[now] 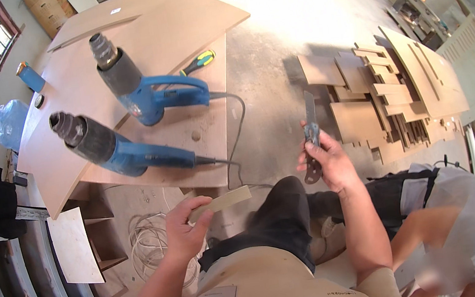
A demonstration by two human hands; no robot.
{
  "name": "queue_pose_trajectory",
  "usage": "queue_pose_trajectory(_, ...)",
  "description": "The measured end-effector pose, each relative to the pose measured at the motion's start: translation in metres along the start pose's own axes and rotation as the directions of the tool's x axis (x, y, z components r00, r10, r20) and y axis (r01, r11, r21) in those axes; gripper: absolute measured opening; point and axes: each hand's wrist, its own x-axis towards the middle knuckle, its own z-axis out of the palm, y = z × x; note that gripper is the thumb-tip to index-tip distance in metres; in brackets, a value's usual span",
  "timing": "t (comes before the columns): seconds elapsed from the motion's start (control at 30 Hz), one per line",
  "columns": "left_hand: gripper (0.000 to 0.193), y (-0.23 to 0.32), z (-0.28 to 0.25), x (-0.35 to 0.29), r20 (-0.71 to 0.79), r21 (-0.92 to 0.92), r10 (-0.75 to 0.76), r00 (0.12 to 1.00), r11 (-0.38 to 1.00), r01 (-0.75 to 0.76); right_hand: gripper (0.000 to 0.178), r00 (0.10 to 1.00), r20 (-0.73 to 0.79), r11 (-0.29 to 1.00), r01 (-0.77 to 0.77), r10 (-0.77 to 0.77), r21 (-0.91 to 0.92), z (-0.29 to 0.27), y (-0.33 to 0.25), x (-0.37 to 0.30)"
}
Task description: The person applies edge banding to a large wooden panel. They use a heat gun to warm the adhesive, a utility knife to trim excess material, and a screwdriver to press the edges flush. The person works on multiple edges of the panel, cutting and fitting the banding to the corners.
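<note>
Wood strip [221,202]: short, pale, flat offcut, being held in the left hand [183,231]. Fingers are wrapping its near end; far end is projecting up and to the right, toward the person's midline, over the raised dark-trousered knee [279,216]. Long axis is running roughly left-right, w/ a slight upward tilt at the free end.

Knife [311,137]: folding type, dark handle, grey blade. Right hand [330,162] is closing round the handle; blade is pointing up and away from the body, nearly upright. Its axis is standing approx. crosswise to the strip's.

Relation: knife is sitting to the right of the strip's free end and higher, apart from it, not touching. Gap is lying over the knee. Right hand is the nearer one to the free end; left hand is gripping the opposite end. Both hands are occupied, neither open.

Bench [183,39]: brown board top, ahead and left of the hands, well apart from them.
- Heat guns, 2 pcs, blue w/ dark barrels: one [119,148] lying at the near edge, one [147,88] behind it; cords are trailing off toward the knee.
- Screwdriver [198,62], yellow-black grip, just beyond the far gun.

Floor: stack of cut boards [385,100] ahead right; coil of pale cable [150,243] just left of the left hand, lower down.

Second person [448,221]: crouching at lower right, pale top, beside the right forearm; hands not clearly shown.
</note>
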Motion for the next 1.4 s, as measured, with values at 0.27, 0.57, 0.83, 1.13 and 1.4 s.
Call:
queue_pose_trajectory(0.27, 0.02, 0.044, 0.084, 0.092, -0.139, 0.248, 0.193, 0.971, 0.956, -0.155, 0.009, 0.987, 0.068, 0.967, 0.156, -0.145, -0.199, -0.128, -0.091, 0.212)
queue_pose_trajectory(0.57, 0.017, 0.039, 0.205, 0.235, -0.427, 0.082, -0.271, 0.863, 0.939, 0.335, 0.043, 0.995, 0.093, 0.834, 0.087, -0.043, -0.545, -0.263, -0.106, 0.446)
queue_pose_trajectory(0.83, 0.02, 0.07, 0.24, 0.326, -0.461, -0.072, -0.476, 0.749, 0.861, 0.503, 0.055, 0.626, 0.762, 0.325, 0.764, -0.167, -0.557, -0.13, -0.182, 0.512)
queue_pose_trajectory(1.13, 0.019, 0.081, 0.22, 0.325, -0.776, -0.258, -0.32, 0.543, 0.948, 0.188, 0.046, 0.258, 0.965, -0.01, 0.966, 0.042, -0.258, 0.114, -0.153, 0.54)
queue_pose_trajectory(1.4, 0.019, 0.06, 0.179, 0.338, -0.868, -0.259, -0.267, 0.418, 0.963, 0.078, 0.036, -0.017, 0.995, -0.002, 1.0, -0.1, 0.017, 0.158, -0.146, 0.547)
